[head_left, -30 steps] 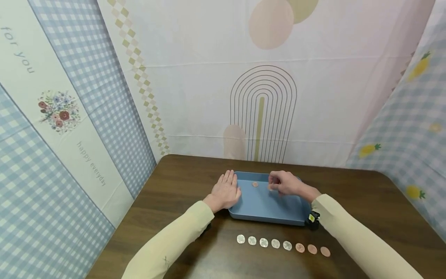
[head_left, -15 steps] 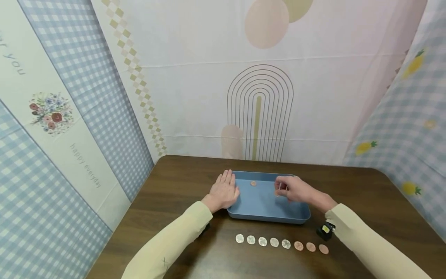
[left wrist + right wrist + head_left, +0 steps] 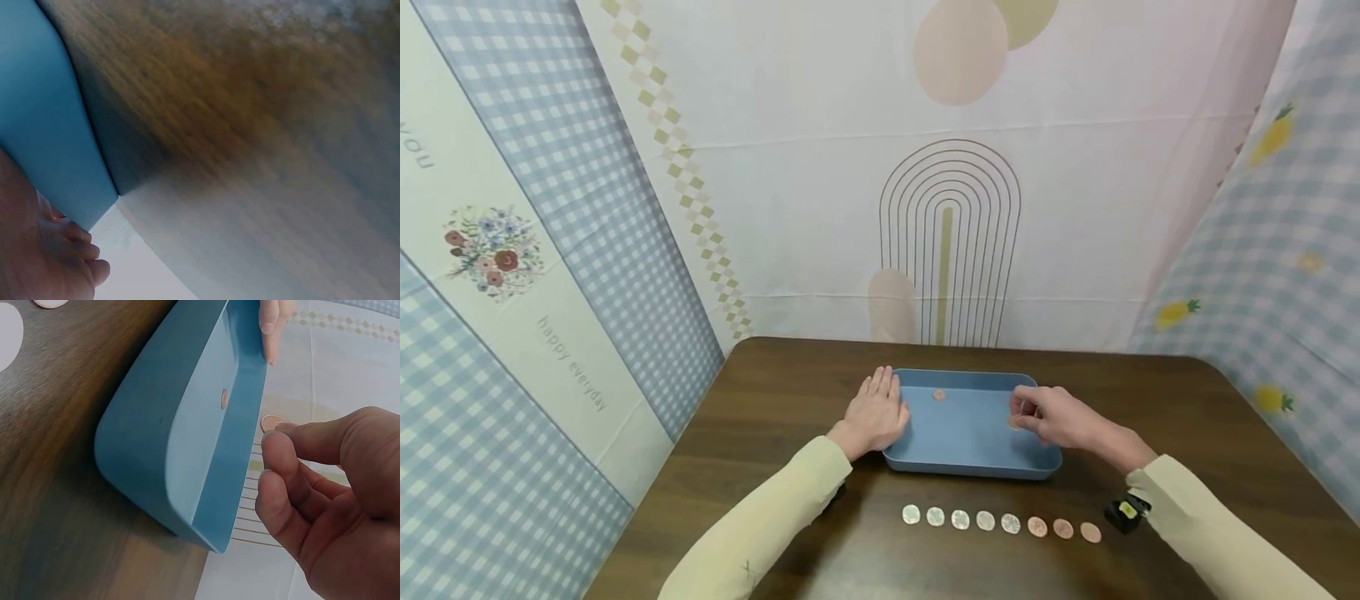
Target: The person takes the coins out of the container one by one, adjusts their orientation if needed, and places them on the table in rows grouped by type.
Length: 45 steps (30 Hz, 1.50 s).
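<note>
A copper-coloured coin [image 3: 272,422] is pinched between the thumb and forefinger of my right hand [image 3: 1054,417]. That hand is over the right part of a shallow blue tray [image 3: 970,472]. Another copper coin [image 3: 939,395] lies inside the tray near its back wall. My left hand [image 3: 874,411] rests on the tray's left rim, its fingers straight and pointing away from me. In the left wrist view its curved fingertips [image 3: 87,252] show beside the tray wall.
In front of the tray, a row of several coins lies on the dark wooden table [image 3: 790,392]: silver coins [image 3: 960,520] to the left, copper coins [image 3: 1063,528] to the right. A white patterned cloth [image 3: 805,233] hangs behind the table.
My right hand has moved right and slightly nearer over the tray, carrying the coin. The left hand stays on the rim, and the head view has shifted a little.
</note>
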Available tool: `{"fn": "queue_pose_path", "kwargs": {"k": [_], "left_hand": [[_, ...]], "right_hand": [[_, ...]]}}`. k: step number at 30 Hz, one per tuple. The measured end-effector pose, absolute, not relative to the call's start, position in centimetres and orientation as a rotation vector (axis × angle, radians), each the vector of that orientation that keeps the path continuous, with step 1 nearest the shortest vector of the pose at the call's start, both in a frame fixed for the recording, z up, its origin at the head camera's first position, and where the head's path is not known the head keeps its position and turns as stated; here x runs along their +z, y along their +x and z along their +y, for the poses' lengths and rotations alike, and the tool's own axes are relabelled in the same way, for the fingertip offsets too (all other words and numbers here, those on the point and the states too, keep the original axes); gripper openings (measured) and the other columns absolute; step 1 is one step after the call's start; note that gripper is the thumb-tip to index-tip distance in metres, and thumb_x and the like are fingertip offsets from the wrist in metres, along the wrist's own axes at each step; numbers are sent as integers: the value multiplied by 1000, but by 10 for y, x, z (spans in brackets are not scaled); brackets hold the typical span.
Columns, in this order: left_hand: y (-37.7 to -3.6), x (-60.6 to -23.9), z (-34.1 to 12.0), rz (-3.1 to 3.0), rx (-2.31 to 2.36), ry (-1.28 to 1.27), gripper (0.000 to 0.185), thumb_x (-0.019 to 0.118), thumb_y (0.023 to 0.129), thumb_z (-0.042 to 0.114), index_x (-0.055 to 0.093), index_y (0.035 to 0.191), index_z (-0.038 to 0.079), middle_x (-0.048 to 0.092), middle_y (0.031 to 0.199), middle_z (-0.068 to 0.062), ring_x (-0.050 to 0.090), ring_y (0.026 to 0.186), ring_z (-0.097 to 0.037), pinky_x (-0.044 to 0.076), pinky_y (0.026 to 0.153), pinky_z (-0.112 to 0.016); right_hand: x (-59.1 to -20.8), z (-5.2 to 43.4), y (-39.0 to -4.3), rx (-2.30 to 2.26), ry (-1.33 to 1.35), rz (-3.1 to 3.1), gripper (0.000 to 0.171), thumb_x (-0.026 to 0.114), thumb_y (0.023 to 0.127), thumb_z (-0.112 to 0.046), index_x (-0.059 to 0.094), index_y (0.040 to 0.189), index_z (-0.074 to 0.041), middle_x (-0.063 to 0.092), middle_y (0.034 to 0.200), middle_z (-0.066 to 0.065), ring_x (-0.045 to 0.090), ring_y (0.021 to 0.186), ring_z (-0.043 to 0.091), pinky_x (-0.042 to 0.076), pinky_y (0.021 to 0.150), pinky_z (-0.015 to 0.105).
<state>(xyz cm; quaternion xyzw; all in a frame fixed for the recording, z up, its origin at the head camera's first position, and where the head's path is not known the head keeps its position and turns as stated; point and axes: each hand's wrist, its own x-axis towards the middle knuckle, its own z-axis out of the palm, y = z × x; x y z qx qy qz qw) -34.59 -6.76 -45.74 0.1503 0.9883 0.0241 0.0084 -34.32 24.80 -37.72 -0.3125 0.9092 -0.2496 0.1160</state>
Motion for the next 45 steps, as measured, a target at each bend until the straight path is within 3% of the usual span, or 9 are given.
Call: {"fn": "queue_pose_path", "kwargs": {"k": [27, 38, 45], "left_hand": [[-348, -463, -64, 3089, 73, 454, 63, 22, 104, 37, 24, 155, 0, 18, 164, -18, 15, 153, -29, 18, 124, -43], [-349, -460, -65, 3090, 67, 437, 63, 22, 104, 37, 23, 155, 0, 18, 164, -18, 15, 153, -29, 17, 124, -42], [-351, -458, -66, 3094, 73, 438, 62, 21, 104, 37, 23, 155, 0, 18, 164, -17, 15, 153, -29, 17, 124, -42]], "right_hand": [[-372, 322, -321, -798, -877, 2481, 17, 65, 94, -21, 55, 88, -9, 55, 68, 1, 54, 45, 9, 48, 42, 29], [-384, 346, -322, -769, -846, 2322, 19, 65, 94, -24, 55, 88, -9, 55, 67, 0, 54, 45, 7, 45, 39, 23], [-391, 356, -319, -809, -799, 2164, 22, 64, 94, -20, 53, 86, -3, 55, 66, -3, 53, 45, 4, 43, 38, 21]]}}
